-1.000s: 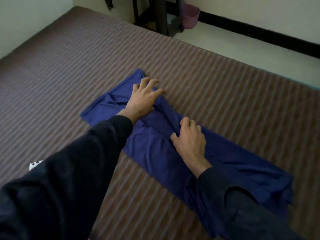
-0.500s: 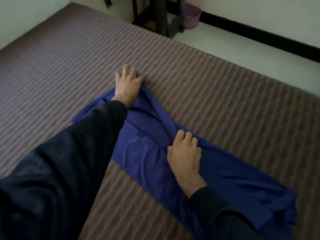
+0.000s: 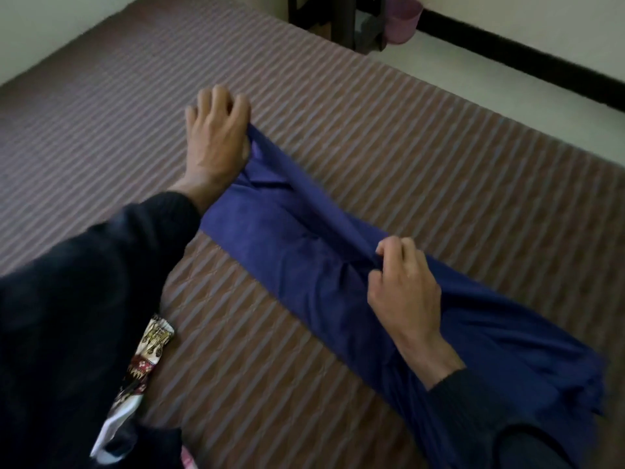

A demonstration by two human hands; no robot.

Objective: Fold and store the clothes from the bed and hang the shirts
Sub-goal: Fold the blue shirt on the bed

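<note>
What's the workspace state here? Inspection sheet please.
Surface: striped bed cover, bare around the garment.
Job's things: blue garment lying in a long folded strip across the bed.
Clutter: patterned cloth at the near edge, partly under the left sleeve.
Grips: left hand holds the strip's far end; right hand pinches a fold mid-strip.
Cables: nothing seen.
Surroundings: pale floor, dark furniture legs, pink bin by the wall.
</note>
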